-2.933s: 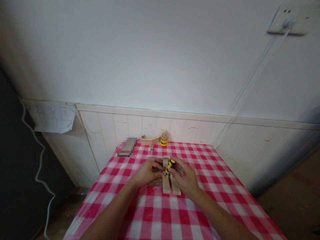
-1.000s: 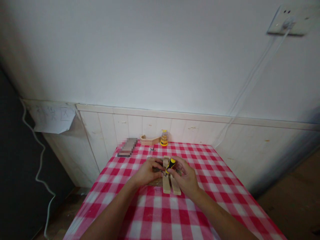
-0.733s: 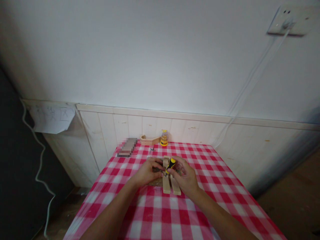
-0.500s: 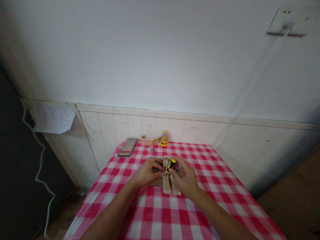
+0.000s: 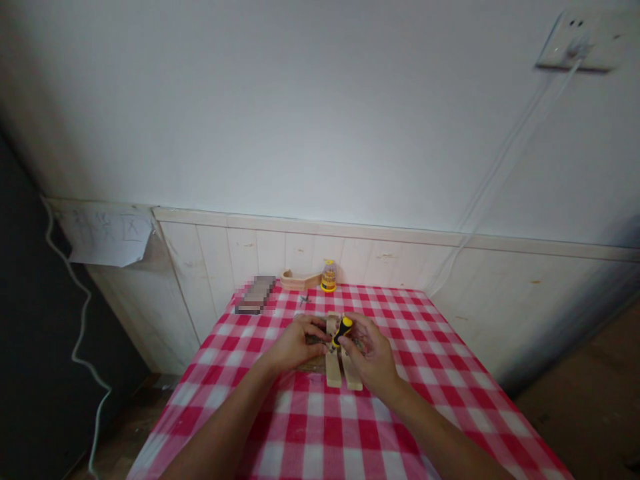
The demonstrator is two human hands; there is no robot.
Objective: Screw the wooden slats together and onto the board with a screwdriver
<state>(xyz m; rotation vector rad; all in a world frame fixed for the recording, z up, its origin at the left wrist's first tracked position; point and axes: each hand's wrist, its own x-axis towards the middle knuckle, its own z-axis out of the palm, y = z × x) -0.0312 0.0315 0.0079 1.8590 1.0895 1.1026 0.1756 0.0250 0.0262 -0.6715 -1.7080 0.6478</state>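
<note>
My right hand (image 5: 373,357) is closed around a yellow-and-black screwdriver (image 5: 343,329). The tool leans a little, handle up, with its lower end at two pale wooden strips. One wooden strip (image 5: 333,371) lies on the left and the other strip (image 5: 354,379) on the right, side by side with a narrow gap. My left hand (image 5: 296,345) rests from the left, thumb and fingers pinched close to the screwdriver's lower end. What sits between those fingertips is too small to make out. Beneath the left hand shows part of a brownish flat piece (image 5: 314,365).
Along the table's back edge stand a yellow-capped clear container (image 5: 329,277) and a curved wooden piece (image 5: 299,281). A small dark metal part (image 5: 305,299) lies before them. At the back left is a blurred-out flat object (image 5: 256,295). A checked cloth (image 5: 320,440) covers the table.
The screwdriver's handle has turned slightly in my right hand and its yellow and black areas show differently. My left hand stays in place.
</note>
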